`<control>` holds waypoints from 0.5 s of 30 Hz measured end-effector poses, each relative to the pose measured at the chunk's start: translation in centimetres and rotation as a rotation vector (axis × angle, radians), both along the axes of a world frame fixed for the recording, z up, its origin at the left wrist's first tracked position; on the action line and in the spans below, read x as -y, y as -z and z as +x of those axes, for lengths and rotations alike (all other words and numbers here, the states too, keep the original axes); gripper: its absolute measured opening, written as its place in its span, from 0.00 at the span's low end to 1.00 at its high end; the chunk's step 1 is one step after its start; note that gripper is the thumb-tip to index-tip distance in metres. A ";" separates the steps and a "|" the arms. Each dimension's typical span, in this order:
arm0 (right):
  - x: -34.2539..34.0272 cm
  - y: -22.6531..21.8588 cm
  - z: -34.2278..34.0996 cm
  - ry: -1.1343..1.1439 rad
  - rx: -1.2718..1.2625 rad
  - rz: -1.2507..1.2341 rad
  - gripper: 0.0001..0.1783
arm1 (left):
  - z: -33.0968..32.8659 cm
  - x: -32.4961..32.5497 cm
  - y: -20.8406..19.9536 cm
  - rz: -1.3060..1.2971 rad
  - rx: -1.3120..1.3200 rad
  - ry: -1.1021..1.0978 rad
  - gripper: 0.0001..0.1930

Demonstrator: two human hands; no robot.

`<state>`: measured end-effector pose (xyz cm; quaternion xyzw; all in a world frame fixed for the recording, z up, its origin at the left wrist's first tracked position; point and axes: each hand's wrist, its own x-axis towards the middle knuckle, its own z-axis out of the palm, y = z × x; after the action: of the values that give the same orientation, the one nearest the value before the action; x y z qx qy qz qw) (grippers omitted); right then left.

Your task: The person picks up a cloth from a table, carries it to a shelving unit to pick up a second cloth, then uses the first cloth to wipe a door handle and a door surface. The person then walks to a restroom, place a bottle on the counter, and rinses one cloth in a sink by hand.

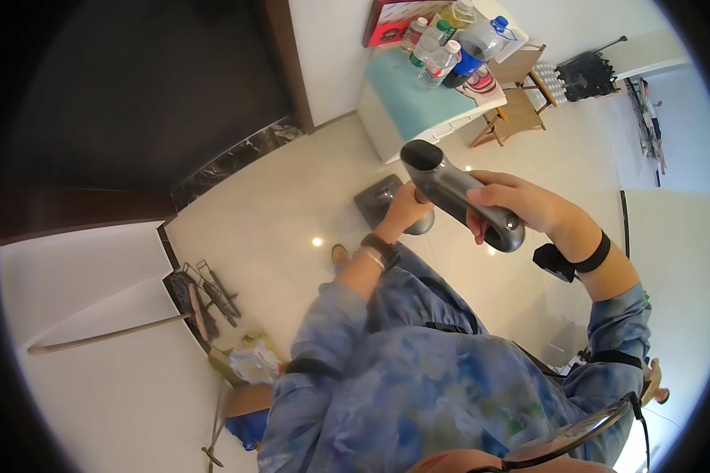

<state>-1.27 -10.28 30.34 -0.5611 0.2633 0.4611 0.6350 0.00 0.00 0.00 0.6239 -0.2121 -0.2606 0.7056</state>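
A grey handheld vacuum cleaner (454, 189) is tilted in front of me, its dark open mouth at the upper left. My right hand (513, 197) wraps round its looped handle at the lower right end. Close under the vacuum's body, my left hand (405, 211) is closed around a short dark stem, mostly hidden by the fingers. I cannot tell whether that stem belongs to the vacuum. Behind my left hand, lower down, shows a dark grey base with a rounded edge (375, 199), partly covered by the hand and the vacuum.
A white cabinet with a pale green top (398, 91) carries several plastic bottles (440, 65). Beyond it stands a wooden folding chair (517, 114). A dark door (142, 94) is at the left. Near the left wall are a dark metal frame (213, 292) and a plastic bag (256, 361).
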 end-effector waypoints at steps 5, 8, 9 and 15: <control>-0.8 0.5 -5.3 -0.070 0.854 -0.206 0.35 | 0.8 -1.2 -0.9 -0.151 -0.088 0.014 0.14; -0.9 2.4 -6.7 -0.023 1.033 -0.287 0.32 | 0.6 -1.2 -3.0 -0.041 -0.014 0.043 0.13; -1.2 2.8 -6.6 0.003 1.108 -0.301 0.30 | 0.7 -1.4 -3.7 -0.036 -0.025 0.046 0.13; -2.1 2.6 -5.9 0.157 1.152 -0.335 0.25 | 2.2 -2.0 -3.7 -0.008 -0.010 0.198 0.13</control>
<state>-7.12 -8.15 27.76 -0.7918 -0.0132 -0.0130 0.6105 2.21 1.99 3.69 0.5956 -0.2704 -0.3312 0.6800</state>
